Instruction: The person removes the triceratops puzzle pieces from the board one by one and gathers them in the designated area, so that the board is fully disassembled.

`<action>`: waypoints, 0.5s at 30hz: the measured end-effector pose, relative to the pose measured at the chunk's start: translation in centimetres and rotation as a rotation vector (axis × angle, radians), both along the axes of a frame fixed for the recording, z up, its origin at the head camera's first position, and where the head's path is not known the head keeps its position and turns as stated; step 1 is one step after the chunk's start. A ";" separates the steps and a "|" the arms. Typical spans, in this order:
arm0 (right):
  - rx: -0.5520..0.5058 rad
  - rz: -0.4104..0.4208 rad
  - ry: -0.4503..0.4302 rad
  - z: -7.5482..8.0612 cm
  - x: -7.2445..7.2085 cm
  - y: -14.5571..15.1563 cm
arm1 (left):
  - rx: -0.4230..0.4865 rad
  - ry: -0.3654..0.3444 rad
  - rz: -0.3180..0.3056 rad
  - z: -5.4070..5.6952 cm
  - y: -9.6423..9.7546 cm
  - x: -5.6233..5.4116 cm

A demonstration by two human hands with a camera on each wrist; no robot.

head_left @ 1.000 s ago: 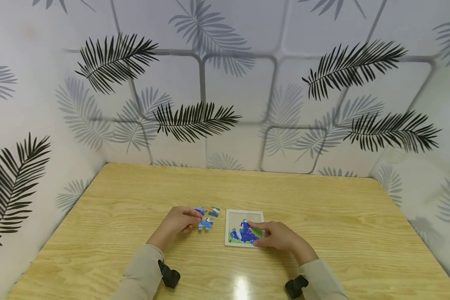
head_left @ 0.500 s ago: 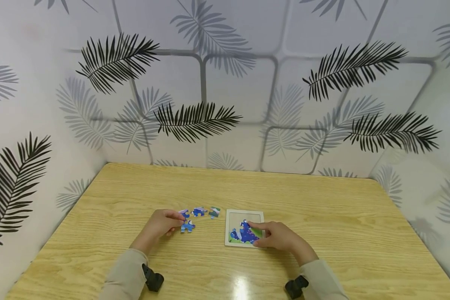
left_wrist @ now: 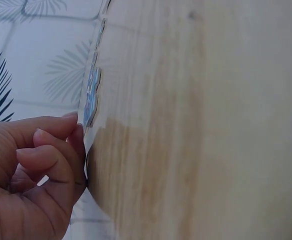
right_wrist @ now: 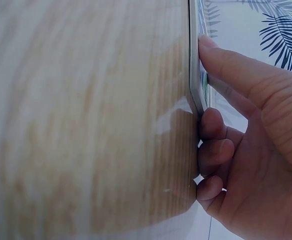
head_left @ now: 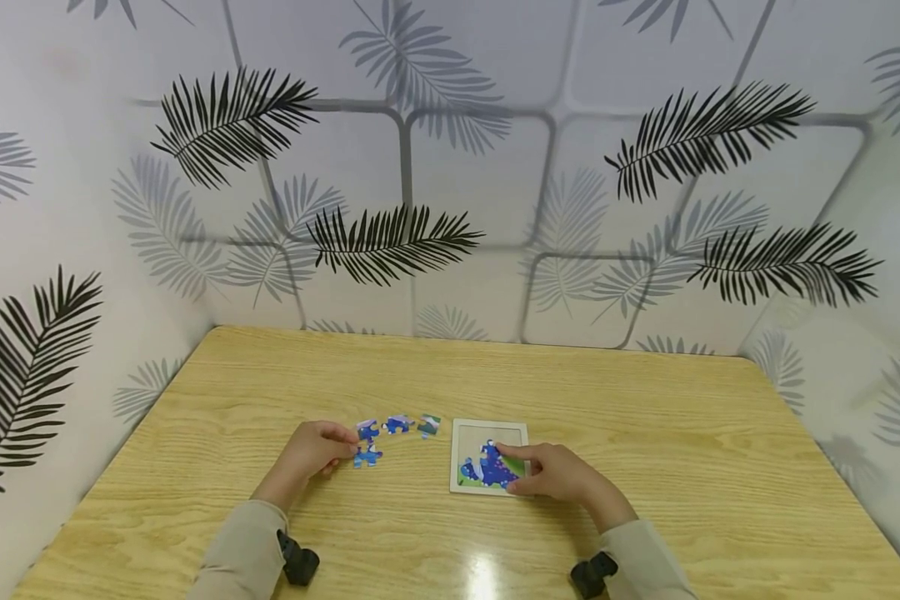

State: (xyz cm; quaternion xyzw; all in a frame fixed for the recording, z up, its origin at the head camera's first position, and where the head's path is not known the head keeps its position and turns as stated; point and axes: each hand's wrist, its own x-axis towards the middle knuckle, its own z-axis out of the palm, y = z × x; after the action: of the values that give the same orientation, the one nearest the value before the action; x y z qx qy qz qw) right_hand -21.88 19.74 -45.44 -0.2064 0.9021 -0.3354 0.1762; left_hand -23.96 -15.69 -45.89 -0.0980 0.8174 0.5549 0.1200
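Note:
Left of the frame, my left hand (head_left: 313,454) pinches the left edge of a blue jigsaw puzzle piece (head_left: 368,457) between thumb and fingertips. The left wrist view shows that piece (left_wrist: 92,97) low over the wood, with the fingertips right at its end. Another blue-and-lilac puzzle piece (head_left: 367,430) lies just above it. My right hand (head_left: 558,472) holds the right side of a white-rimmed puzzle frame (head_left: 454,457), partly covering its dinosaur picture (head_left: 491,469). In the right wrist view, one digit lies over the picture while curled fingers (right_wrist: 213,122) meet the frame's corner.
Two more puzzle pieces, a blue one (head_left: 398,423) and a green-and-grey one (head_left: 429,425), lie between my left hand and the frame. All of it rests on a wooden table (head_left: 645,417). A leaf-patterned wall (head_left: 480,183) stands behind.
My left hand has moved left, and the blue piece at its fingertips has shifted left too. Another piece now lies farther left above it. My right hand and the frame have stayed put.

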 end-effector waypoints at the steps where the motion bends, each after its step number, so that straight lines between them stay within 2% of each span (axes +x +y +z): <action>1: -0.001 0.001 0.001 0.0 0.0 0.0 | 0.000 0.000 -0.002 0.0 0.0 0.0; 8: 0.001 -0.001 0.000 -0.1 0.0 0.1 | -0.002 0.006 0.008 -0.3 -0.1 0.0; 15: -0.002 -0.018 -0.006 -0.1 0.0 0.0 | -0.018 0.016 0.000 0.1 0.0 0.1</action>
State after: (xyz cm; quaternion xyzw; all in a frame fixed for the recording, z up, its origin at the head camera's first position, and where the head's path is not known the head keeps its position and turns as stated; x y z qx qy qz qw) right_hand -21.86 19.74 -45.57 -0.1974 0.9031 -0.3386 0.1756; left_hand -23.89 -15.70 -45.78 -0.0946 0.8234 0.5481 0.1125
